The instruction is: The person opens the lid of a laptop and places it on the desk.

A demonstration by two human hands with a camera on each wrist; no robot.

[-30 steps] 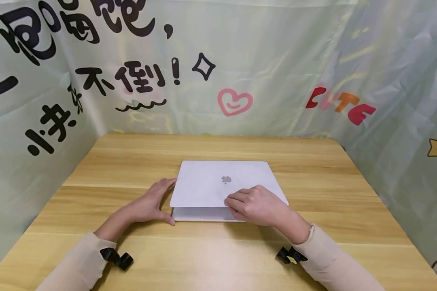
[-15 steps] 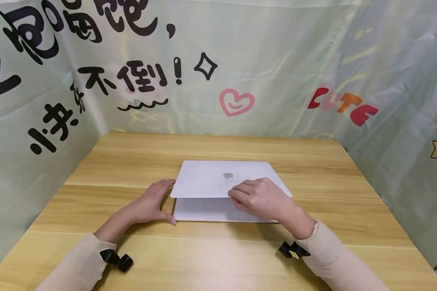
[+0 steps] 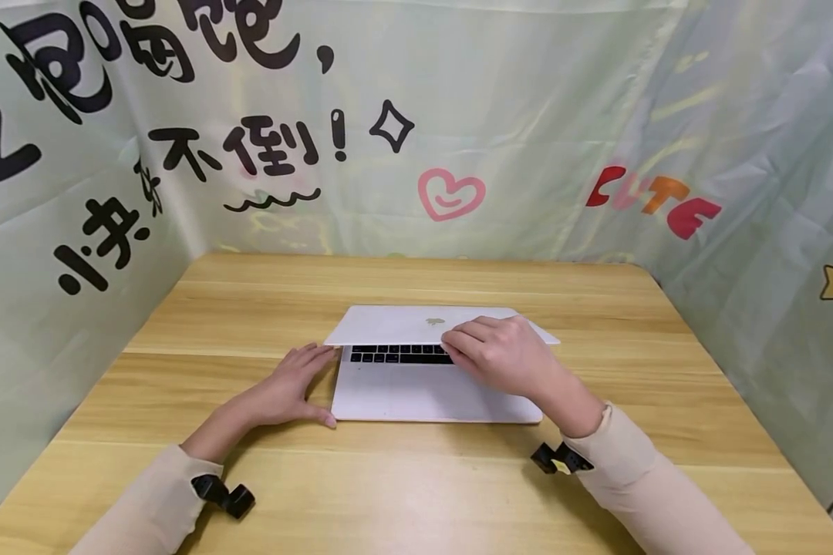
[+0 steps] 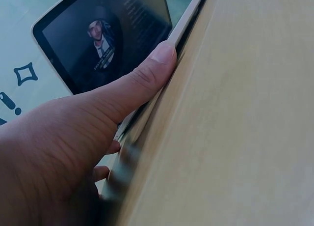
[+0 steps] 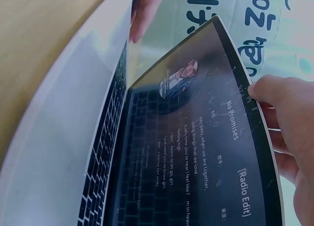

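A silver laptop sits mid-table with its lid raised partway, and a strip of black keys shows under it. My right hand pinches the lid's front edge, thumb on the screen side and fingers behind, as the right wrist view shows. The lit screen carries song lyrics and a round portrait. My left hand rests at the laptop's left side, fingers extended along the edge and thumb at the front left corner.
The wooden table reaches back to a pale green cloth backdrop printed with lettering and a pink heart. Small black devices are strapped at the left cuff and right cuff.
My right hand has lifted the lid's front edge up and back from nearly closed, uncovering the trackpad area and part of the keyboard. My left hand has stayed in place.
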